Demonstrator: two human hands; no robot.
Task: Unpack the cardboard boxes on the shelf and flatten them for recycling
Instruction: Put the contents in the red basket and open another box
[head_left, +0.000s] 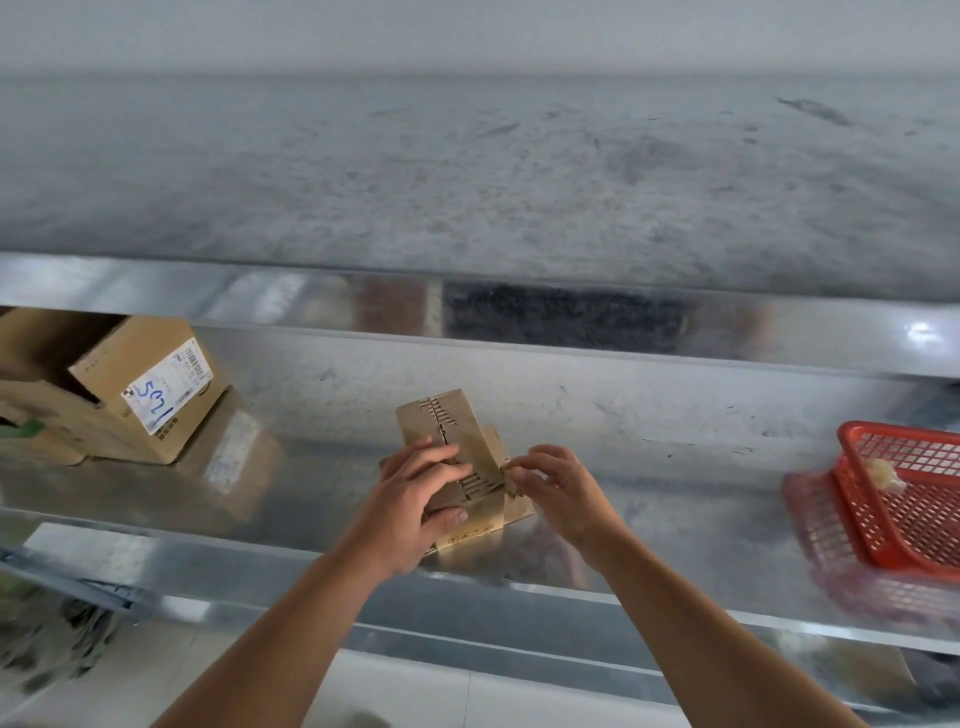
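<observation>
Shiny metal shelf (649, 467), scuffed grey surface above and behind it. Small brown cardboard box (441, 415) sits mid-shelf, close to the front lip, top flaps partly up. Left hand (410, 499) grips the box, fingers over the top, thumb on the front face. Right hand (561, 488) pinches a brown tape strip (491, 470) at the box's right edge. Bare shelf on both sides of the box. Larger open brown cardboard box (130, 374) far left, well apart; its white shipping label (166, 387) has a barcode and blue handwriting, looks like "521". Red plastic mesh basket (914, 519) far right, overhanging the front lip. Print low on the small box's front is too small to read.
</observation>
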